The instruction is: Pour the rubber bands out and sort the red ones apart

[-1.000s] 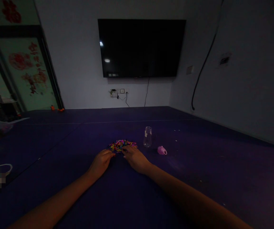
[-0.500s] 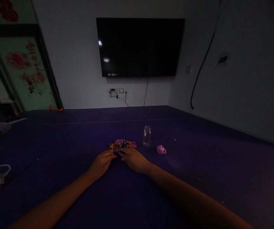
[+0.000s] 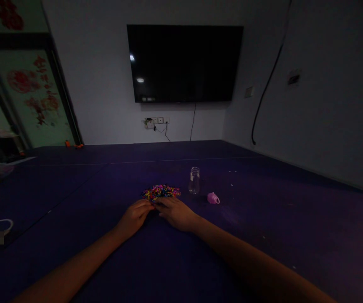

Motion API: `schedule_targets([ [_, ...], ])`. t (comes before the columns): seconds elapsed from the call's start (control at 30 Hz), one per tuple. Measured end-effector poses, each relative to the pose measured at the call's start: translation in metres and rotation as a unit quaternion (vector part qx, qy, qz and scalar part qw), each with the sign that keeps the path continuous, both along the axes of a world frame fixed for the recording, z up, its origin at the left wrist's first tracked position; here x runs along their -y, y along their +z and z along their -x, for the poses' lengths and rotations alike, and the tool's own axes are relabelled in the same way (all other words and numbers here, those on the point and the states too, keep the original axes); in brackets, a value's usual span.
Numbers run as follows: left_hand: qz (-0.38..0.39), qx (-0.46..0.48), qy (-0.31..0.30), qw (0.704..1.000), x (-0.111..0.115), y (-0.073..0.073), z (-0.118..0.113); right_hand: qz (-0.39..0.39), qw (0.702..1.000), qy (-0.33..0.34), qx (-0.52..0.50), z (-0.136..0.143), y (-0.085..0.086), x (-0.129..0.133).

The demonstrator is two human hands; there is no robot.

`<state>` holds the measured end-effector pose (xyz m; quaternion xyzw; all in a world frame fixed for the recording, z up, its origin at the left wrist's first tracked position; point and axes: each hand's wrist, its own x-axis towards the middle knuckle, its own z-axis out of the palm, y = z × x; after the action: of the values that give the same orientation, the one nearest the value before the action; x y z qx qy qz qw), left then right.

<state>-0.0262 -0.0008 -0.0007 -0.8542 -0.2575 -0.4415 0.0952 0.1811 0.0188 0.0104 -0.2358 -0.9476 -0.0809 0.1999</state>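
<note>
The heap of small coloured pieces (image 3: 160,190) lies just beyond my fingertips on the purple surface (image 3: 168,261), spread low, its longer side running left to right across my front. It sits far of both my hands, and most of it shows past my right hand (image 3: 177,213), which is the nearer of the two: its fingers reach along the heap's near edge, while my left hand (image 3: 134,215) stays by the near left corner. The fingertips of both hands come close together there, pointing inward at each other.

My left fingers are curled in toward the thumb, and a speck of red shows at the tips; I cannot tell whether it is a piece pinched there. My right palm faces down with the fingers stretched and slightly bent, and whether they grip a piece is hidden from me.

To the right of the heap, just beside it, a clear bottle (image 3: 194,183) stands upright, its mouth uncovered, its long axis vertical. Right of the bottle and a little nearer to me lies a pink cap (image 3: 212,198), its ring pointing right. Both are on my right hand's side, apart from its fingers.

Farther out, the surface runs to the wall (image 3: 105,105), where a dark television (image 3: 184,63) hangs.
</note>
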Motion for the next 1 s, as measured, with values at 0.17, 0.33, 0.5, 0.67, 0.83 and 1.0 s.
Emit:
schedule_targets([
  [0.17,0.008,0.0,-0.006,1.0,0.001,0.0,0.0,0.013,0.999,-0.045,-0.005,0.0,0.0,-0.001],
  [0.33,0.018,0.002,-0.01,1.0,0.003,0.004,-0.002,0.043,0.987,-0.141,-0.063,-0.002,-0.004,-0.005],
  [0.5,0.027,0.006,-0.006,1.0,0.004,0.005,-0.002,0.066,0.979,-0.174,-0.083,-0.002,-0.007,-0.007],
  [0.67,0.03,0.009,-0.005,0.999,0.004,0.006,-0.001,0.069,0.976,-0.18,-0.1,-0.002,-0.005,-0.007],
  [0.83,0.134,0.065,-0.025,0.989,0.028,0.013,-0.021,0.086,0.955,-0.211,-0.191,-0.009,-0.003,-0.01],
  [1.0,0.186,0.011,-0.13,0.974,0.055,0.012,-0.041,0.154,0.889,-0.294,-0.316,-0.02,-0.008,-0.021],
])
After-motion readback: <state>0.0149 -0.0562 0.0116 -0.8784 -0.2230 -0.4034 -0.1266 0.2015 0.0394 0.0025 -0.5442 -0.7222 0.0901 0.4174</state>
